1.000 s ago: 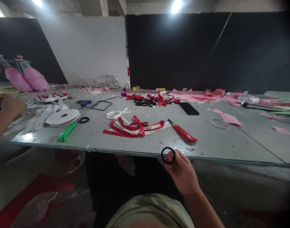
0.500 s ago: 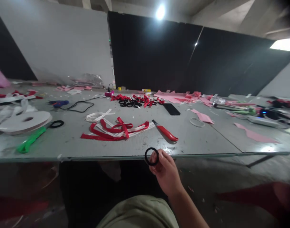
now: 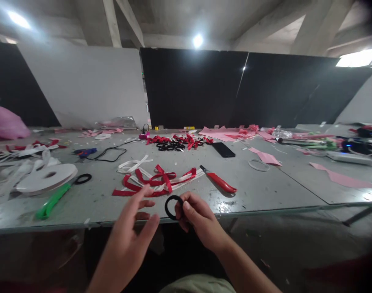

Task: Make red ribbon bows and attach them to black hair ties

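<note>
Between the thumb and fingers of my right hand (image 3: 199, 217) is a black hair tie (image 3: 166, 208), held up as a ring near the table's front edge. My left hand (image 3: 133, 230) is just left of it, slightly blurred, fingers and thumb apart with nothing between them. Beyond both hands lie red ribbon strips (image 3: 127, 192) with white backing, partly behind my left fingertips. To their right rests a craft knife with a red handle (image 3: 220, 183). A loop of narrow white ribbon (image 3: 129, 166) lies behind the strips.
At left are a white ribbon spool (image 3: 64, 175), a green cutter (image 3: 53, 202), another black hair tie (image 3: 83, 178) and a blue glue gun (image 3: 85, 152) with a cord. Farther back lie red bows with black ties (image 3: 170, 145), a black phone (image 3: 224, 149) and pink scraps (image 3: 268, 158).
My left hand has come into view from below, open. My right hand has moved left with the hair tie. The view has tilted up, so the table sits lower.
</note>
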Demonstrator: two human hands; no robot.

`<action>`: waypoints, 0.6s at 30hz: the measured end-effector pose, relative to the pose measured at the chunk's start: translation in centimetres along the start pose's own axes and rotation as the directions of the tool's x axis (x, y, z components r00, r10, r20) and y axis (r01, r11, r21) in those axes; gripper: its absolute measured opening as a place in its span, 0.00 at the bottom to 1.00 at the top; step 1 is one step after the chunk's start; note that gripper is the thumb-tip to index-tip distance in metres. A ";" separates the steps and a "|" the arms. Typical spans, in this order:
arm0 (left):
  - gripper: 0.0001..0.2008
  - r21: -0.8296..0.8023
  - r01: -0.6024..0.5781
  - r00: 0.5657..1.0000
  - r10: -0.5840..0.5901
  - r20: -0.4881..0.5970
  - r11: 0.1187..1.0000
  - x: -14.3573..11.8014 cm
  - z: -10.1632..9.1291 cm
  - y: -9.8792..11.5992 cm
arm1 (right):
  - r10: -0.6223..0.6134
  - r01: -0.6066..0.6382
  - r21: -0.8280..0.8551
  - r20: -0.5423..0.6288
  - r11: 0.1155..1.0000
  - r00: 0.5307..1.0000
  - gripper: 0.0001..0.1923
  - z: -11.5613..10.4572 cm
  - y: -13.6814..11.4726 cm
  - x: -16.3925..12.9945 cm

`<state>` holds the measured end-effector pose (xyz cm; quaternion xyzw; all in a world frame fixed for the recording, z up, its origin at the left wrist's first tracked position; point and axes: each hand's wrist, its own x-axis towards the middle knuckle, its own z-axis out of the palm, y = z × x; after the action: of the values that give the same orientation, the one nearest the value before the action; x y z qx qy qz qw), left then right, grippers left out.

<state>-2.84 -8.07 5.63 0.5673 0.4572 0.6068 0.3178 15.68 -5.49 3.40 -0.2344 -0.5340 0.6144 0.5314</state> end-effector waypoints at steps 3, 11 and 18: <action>0.19 -0.059 0.172 0.981 -0.166 0.097 0.983 2.1 1.3 -2.2 | 0.044 0.005 -0.356 0.130 0.935 0.991 0.14 0.1 -0.2 3.7; 0.18 -0.590 0.216 0.950 -0.308 -0.059 0.778 6.9 2.7 -6.2 | -0.029 -0.065 -0.916 -0.083 0.395 0.996 0.11 -2.5 1.1 15.1; 0.16 -0.663 0.175 0.966 -0.257 -0.028 0.728 6.9 2.5 -6.7 | -0.014 -0.122 -0.940 -0.134 0.319 0.991 0.04 -4.6 3.7 15.8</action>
<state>-2.36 1.19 2.06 0.3259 0.2967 0.7194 0.5368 12.97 11.15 2.97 -0.5532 -0.7516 0.1907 0.3046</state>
